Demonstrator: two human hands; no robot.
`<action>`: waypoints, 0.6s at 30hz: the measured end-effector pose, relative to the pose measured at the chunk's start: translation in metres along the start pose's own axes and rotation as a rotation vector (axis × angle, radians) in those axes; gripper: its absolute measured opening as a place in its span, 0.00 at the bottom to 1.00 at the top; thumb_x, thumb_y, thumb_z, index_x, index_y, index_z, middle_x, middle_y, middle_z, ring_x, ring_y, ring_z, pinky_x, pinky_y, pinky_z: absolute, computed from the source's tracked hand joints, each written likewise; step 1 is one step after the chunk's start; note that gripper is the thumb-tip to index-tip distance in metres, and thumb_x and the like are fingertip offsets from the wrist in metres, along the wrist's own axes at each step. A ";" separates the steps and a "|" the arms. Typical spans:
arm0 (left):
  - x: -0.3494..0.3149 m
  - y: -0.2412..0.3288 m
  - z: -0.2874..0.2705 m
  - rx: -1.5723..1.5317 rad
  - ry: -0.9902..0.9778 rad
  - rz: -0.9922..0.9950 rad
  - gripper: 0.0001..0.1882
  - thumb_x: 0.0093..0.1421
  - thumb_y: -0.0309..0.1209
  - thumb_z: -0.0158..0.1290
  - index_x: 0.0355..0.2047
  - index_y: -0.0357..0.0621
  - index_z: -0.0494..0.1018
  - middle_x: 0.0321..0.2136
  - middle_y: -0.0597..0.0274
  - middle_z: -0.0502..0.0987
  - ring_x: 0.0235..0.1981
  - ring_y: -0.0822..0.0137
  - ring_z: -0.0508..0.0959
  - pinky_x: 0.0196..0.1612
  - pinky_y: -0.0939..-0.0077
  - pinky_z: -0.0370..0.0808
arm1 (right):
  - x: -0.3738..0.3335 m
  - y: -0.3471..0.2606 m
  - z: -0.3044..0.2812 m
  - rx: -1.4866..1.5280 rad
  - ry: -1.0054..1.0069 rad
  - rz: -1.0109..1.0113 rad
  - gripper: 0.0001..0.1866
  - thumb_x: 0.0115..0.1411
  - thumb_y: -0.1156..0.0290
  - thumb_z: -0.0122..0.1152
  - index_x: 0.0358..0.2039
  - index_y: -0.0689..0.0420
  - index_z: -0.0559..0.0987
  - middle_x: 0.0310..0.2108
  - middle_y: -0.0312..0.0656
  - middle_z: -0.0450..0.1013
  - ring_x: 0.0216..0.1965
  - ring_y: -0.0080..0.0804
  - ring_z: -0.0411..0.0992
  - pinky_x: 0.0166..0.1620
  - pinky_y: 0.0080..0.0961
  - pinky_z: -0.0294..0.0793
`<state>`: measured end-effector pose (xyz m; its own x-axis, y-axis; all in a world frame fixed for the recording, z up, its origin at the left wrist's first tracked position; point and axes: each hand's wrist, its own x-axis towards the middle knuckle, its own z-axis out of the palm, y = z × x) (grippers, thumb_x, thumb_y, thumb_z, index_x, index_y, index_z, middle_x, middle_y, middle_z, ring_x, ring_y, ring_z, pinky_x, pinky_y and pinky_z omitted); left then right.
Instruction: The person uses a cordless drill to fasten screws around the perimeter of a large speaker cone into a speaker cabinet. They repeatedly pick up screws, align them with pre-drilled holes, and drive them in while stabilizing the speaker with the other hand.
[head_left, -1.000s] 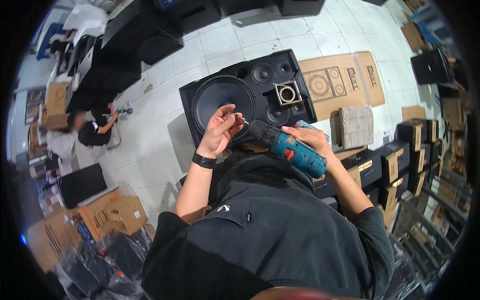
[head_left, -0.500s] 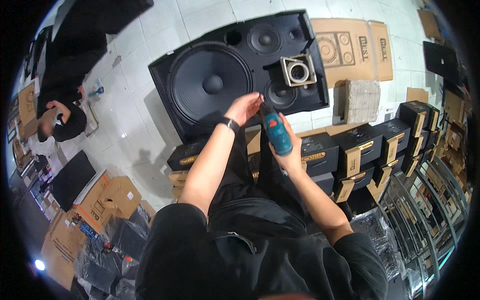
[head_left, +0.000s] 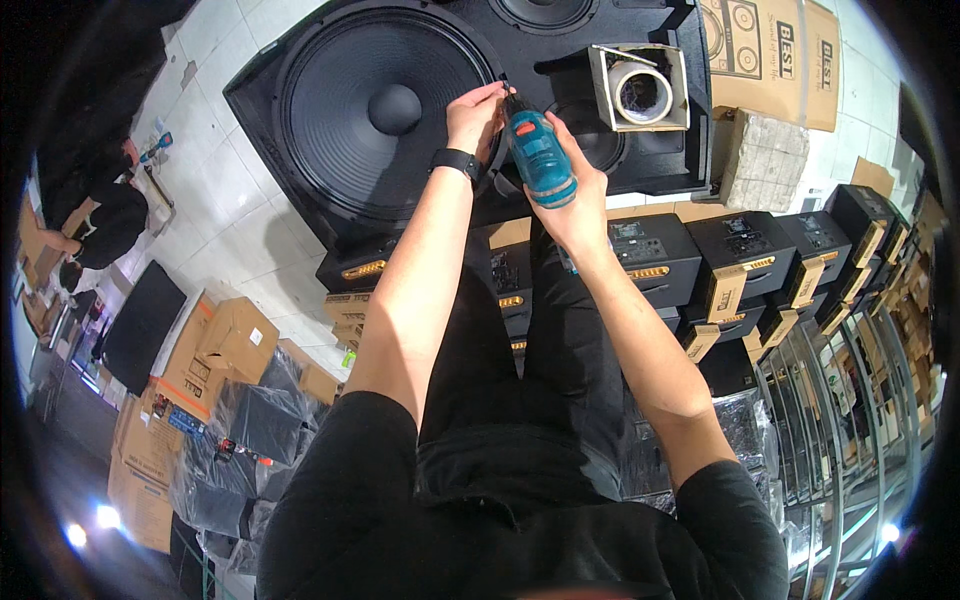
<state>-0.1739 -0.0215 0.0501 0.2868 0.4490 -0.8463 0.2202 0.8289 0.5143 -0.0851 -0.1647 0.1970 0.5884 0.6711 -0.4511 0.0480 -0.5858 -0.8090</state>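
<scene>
My right hand (head_left: 583, 200) is wrapped around a teal cordless drill driver (head_left: 541, 162), whose nose points away from me over the speaker cabinet. Beside its tip, the fingers of my left hand (head_left: 474, 122) are pinched together; whatever they hold is too small to name. Under both hands lies the big black speaker cabinet (head_left: 262, 95), face up. Its large woofer (head_left: 394, 108) is left of the drill, near the left hand. A smaller speaker cone (head_left: 590, 140) is partly hidden behind the drill and right hand.
An open box (head_left: 680, 90) with a white tape roll (head_left: 642, 93) sits on the cabinet's right part. Beyond are a grey block (head_left: 765, 158) and flat cardboard (head_left: 775, 60). Black amplifier-like boxes (head_left: 650, 255) line the near right, by metal rails (head_left: 850, 420). Another person (head_left: 112, 225) is at left.
The view has shifted closer over the cabinet, and both hands with the drill appear higher in it. The drill tip and left fingers now sit by the woofer's right rim. The other person has bent lower.
</scene>
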 end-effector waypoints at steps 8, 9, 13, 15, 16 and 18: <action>0.019 -0.017 -0.006 0.192 0.050 0.227 0.21 0.68 0.32 0.67 0.57 0.32 0.82 0.48 0.56 0.87 0.42 0.71 0.85 0.47 0.78 0.82 | 0.013 -0.002 0.009 -0.010 0.066 -0.028 0.43 0.52 0.75 0.75 0.71 0.54 0.73 0.52 0.58 0.83 0.53 0.53 0.83 0.54 0.38 0.83; 0.019 -0.018 -0.005 0.262 0.068 0.319 0.18 0.68 0.31 0.66 0.55 0.34 0.83 0.45 0.54 0.88 0.40 0.71 0.86 0.45 0.77 0.81 | 0.013 -0.003 0.009 -0.008 0.068 -0.027 0.43 0.52 0.75 0.75 0.71 0.55 0.72 0.52 0.58 0.83 0.53 0.53 0.83 0.54 0.37 0.83; 0.012 -0.019 -0.006 0.461 0.143 0.471 0.13 0.67 0.31 0.65 0.49 0.38 0.87 0.39 0.50 0.90 0.35 0.71 0.87 0.41 0.75 0.82 | 0.009 -0.004 0.010 0.033 0.036 -0.014 0.45 0.54 0.81 0.72 0.73 0.54 0.70 0.58 0.53 0.81 0.58 0.38 0.81 0.62 0.35 0.79; 0.008 -0.017 -0.007 0.445 0.133 0.479 0.15 0.66 0.32 0.66 0.49 0.37 0.87 0.39 0.50 0.90 0.35 0.69 0.88 0.40 0.75 0.82 | 0.008 -0.005 0.010 0.046 0.006 0.029 0.45 0.53 0.81 0.73 0.74 0.55 0.69 0.58 0.53 0.81 0.58 0.37 0.81 0.63 0.36 0.78; 0.006 -0.017 -0.007 0.435 0.126 0.510 0.15 0.65 0.32 0.66 0.48 0.36 0.87 0.39 0.49 0.90 0.35 0.68 0.88 0.40 0.74 0.82 | 0.007 -0.005 0.011 0.054 -0.008 0.045 0.46 0.53 0.81 0.73 0.74 0.55 0.68 0.59 0.53 0.81 0.59 0.36 0.81 0.64 0.36 0.78; 0.002 -0.014 -0.006 0.453 0.120 0.546 0.15 0.65 0.32 0.67 0.48 0.36 0.87 0.38 0.48 0.89 0.35 0.67 0.89 0.40 0.74 0.82 | 0.006 -0.007 0.012 0.056 -0.018 0.067 0.47 0.53 0.81 0.73 0.75 0.55 0.67 0.59 0.52 0.80 0.59 0.36 0.81 0.65 0.36 0.77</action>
<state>-0.1822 -0.0301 0.0401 0.3672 0.8150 -0.4483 0.4478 0.2675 0.8532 -0.0917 -0.1510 0.1949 0.5738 0.6400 -0.5111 -0.0361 -0.6037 -0.7964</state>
